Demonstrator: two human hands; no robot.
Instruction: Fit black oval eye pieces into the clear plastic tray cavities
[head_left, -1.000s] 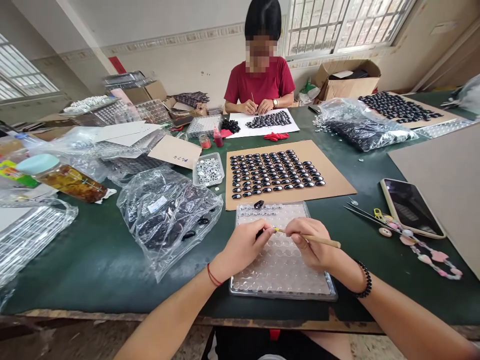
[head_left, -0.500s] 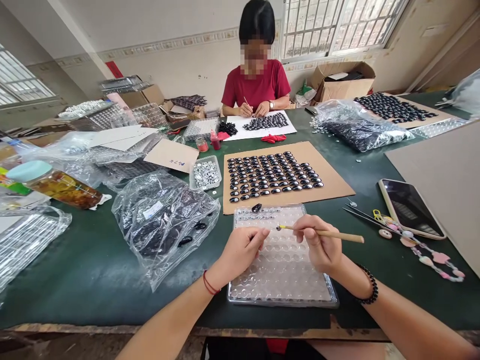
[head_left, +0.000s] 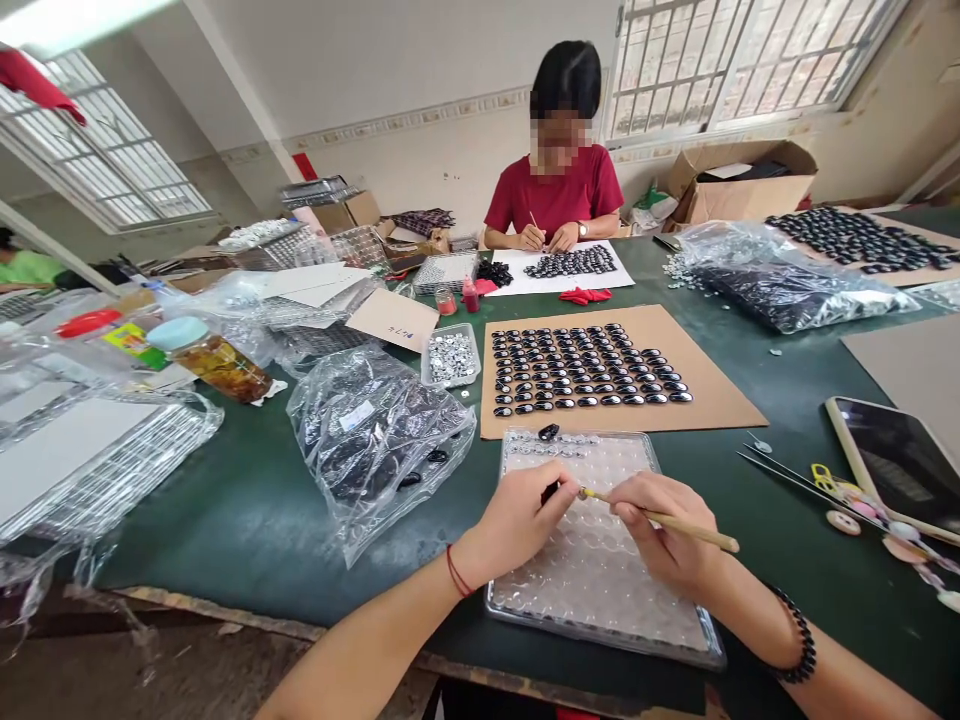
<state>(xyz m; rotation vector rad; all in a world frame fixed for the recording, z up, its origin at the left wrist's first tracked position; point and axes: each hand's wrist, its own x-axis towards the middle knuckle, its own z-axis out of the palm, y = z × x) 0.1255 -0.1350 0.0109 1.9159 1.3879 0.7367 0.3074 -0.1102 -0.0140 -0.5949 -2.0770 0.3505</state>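
Note:
My right hand (head_left: 664, 525) is closed around a thin wooden stick (head_left: 694, 530) with a yellow tip. At that tip sits a small, shiny round piece (head_left: 582, 493), right by the fingertips of my left hand (head_left: 529, 515). The left fingers are pinched on a small black piece (head_left: 551, 491), mostly hidden by them. Both hands are above a clear plastic tray (head_left: 600, 590) with rows of round hollows. Small shiny pieces fill part of its far rows, and a black oval piece (head_left: 549, 432) lies at its far edge.
Beyond the tray, cardboard (head_left: 720, 410) carries rows of black oval pieces. A plastic tub (head_left: 451, 357) of small parts and a clear bag (head_left: 375, 440) lie left. Tweezers (head_left: 787, 477) and a phone (head_left: 900, 465) lie right. A co-worker in red (head_left: 559, 195) sits across the table.
The view has swung left, so things appear farther right. The stick's tip and my left fingertips have come together, and a black piece now shows in the left fingers.

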